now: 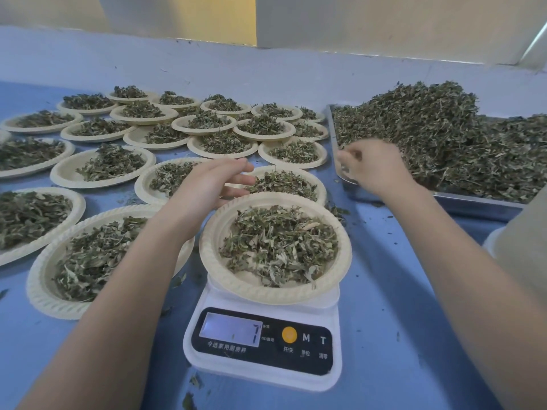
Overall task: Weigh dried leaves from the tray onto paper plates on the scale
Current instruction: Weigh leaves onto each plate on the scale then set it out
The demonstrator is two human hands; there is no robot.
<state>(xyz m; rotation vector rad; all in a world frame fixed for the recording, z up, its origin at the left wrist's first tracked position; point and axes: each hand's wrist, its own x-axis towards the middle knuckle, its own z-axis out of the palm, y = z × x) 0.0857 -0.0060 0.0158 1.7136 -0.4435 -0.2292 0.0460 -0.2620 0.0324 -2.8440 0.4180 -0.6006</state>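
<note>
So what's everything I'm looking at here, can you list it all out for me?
scale: one, white with a black panel, near centre of the table; the display seems to read 7.
plate on the scale: one, cream, holding a heap of dried green leaves.
filled plates: more than twenty, cream, spread and overlapping across the left and middle of the table, each with leaves.
tray: one, metal, at right, piled high with dried leaves.
table: one, blue, with loose leaf crumbs.
left hand: fingers straight, hovering just behind the plate on the scale.
right hand: fingers curled at the tray's near corner, apparently pinching leaves.
</note>
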